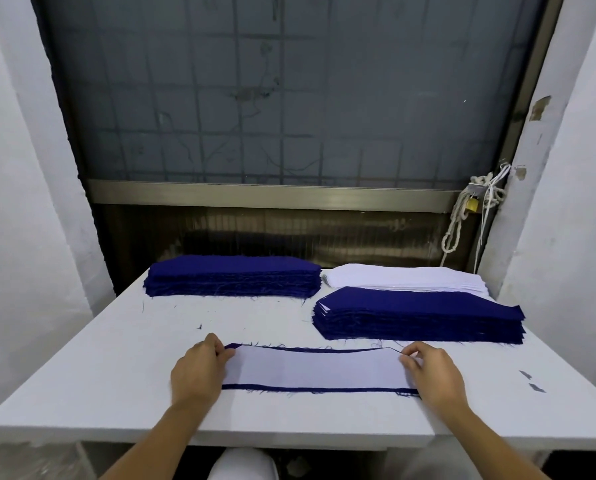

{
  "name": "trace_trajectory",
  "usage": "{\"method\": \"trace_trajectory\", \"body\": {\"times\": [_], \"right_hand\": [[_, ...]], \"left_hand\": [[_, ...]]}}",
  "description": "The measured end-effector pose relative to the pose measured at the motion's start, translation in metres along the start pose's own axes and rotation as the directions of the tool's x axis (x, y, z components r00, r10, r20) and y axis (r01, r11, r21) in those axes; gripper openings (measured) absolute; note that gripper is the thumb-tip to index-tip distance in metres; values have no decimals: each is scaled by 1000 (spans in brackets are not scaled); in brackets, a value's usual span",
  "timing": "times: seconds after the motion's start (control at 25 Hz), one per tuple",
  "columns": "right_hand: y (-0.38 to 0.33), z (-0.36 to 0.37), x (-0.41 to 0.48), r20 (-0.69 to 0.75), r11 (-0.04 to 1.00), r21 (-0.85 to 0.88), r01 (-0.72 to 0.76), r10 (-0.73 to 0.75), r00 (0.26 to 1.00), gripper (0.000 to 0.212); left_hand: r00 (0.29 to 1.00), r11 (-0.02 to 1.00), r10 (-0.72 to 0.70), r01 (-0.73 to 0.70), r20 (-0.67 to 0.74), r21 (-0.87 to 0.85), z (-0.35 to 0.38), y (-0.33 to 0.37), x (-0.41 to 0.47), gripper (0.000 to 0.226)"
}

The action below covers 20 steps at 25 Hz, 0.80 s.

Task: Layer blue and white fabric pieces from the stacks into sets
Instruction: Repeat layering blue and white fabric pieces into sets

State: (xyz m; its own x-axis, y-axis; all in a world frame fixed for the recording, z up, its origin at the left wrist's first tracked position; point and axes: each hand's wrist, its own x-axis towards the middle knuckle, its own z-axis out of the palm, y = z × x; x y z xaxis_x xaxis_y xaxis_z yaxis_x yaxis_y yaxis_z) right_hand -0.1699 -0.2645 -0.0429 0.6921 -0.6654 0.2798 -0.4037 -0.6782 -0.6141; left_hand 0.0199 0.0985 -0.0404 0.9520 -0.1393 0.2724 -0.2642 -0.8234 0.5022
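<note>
- The left hand [199,372] lay at the left end of the white piece [313,370], with its fingers curled and thumb and fingertips pinching that edge.
- The right hand [431,372] pinched the right end in the same way, fingers bent.
- The white piece lay flat on a blue piece [310,388] near the front of the table [81,375]. Blue showed only as a thin border along its near and far edges.
- Two small dark scraps [533,382] lay on the table right of the right hand, apart from it.
- Loose threads [199,326] were scattered beyond the left hand.
- Just behind the set, to the right, sat a blue stack [417,317], with nothing between it and the hands.
- Behind that stack, touching it, was the white stack [404,277], its near side partly hidden.
- A second blue stack [234,275] sat at the far left, just beside the white stack.
- Beyond the table were a grilled window [282,98] and, at its right, a rope [459,216] with a padlock [474,204].
</note>
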Motion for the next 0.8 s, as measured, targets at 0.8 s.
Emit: {"method": "trace_trajectory", "body": {"times": [0.8], "right_hand": [[-19, -21, 38, 183, 918, -347, 194, -136, 974, 23]], "left_hand": [[916, 745, 166, -359, 365, 562, -6, 109, 59, 31]]}}
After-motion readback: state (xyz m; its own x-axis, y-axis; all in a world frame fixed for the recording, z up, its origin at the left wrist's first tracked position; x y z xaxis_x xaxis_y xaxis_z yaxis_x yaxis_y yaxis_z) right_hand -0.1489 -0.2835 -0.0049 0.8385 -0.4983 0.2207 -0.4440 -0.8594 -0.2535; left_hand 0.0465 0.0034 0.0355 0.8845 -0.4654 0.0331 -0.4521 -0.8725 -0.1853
